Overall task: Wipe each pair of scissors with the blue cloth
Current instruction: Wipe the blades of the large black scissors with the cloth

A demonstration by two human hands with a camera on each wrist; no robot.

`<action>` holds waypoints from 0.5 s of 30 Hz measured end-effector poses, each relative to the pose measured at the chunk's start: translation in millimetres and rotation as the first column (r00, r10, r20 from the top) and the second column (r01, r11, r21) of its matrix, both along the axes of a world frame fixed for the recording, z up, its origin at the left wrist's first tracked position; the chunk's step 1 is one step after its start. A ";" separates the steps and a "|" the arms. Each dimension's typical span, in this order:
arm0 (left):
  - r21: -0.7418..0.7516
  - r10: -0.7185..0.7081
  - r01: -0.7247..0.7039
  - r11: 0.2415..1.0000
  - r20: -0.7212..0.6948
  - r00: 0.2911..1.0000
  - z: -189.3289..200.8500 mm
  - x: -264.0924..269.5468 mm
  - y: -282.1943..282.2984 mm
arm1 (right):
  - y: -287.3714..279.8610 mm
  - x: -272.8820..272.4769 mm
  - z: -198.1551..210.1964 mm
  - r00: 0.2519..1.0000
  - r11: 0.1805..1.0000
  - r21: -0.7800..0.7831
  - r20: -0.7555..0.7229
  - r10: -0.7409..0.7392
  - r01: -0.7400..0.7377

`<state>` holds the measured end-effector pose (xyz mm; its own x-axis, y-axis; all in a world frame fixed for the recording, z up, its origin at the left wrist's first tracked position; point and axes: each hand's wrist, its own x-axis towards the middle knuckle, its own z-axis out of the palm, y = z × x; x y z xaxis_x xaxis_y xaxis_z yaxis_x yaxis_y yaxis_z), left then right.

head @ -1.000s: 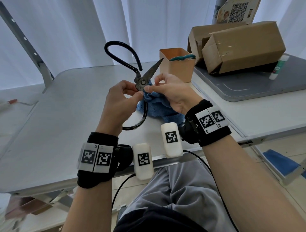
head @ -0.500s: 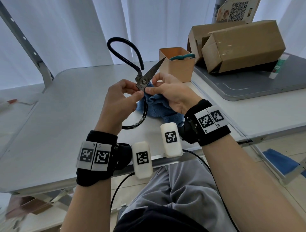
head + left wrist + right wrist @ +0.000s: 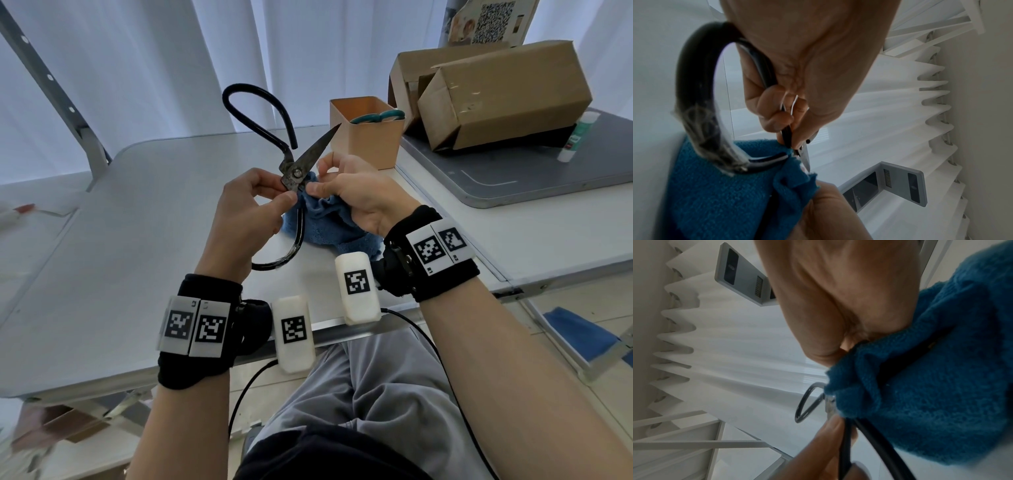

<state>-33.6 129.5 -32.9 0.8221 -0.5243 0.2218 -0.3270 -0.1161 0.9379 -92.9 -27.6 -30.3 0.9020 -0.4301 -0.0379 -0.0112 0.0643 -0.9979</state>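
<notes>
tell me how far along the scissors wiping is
Nothing shows as finished. In hand: the left hand grips the black scissors near the pivot, blades open, while the right hand pinches the blue cloth against the lower blade there. Left: the upper blade pointing up looks uncovered, and teal-handled scissors sit in the tan box; whether those were wiped cannot be told.

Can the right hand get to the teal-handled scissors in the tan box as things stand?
Probably yes, once freed. The right hand grips the blue cloth against the black scissors; the tan box stands just beyond it, open-topped, teal-handled scissors poking out, nothing between.
</notes>
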 end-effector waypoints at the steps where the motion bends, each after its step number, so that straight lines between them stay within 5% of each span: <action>1: -0.004 0.000 0.000 1.000 -0.003 1.000 -0.2 -0.5 -0.2 | 0.3 -0.3 -0.4 1.000 1.000 0.005 0.002 -0.004 0.004; 15: -0.018 0.022 -0.022 1.000 -0.015 1.000 -1.1 0.2 0.4 | 3.5 -0.4 -3.9 0.999 0.999 0.012 0.007 -0.048 0.048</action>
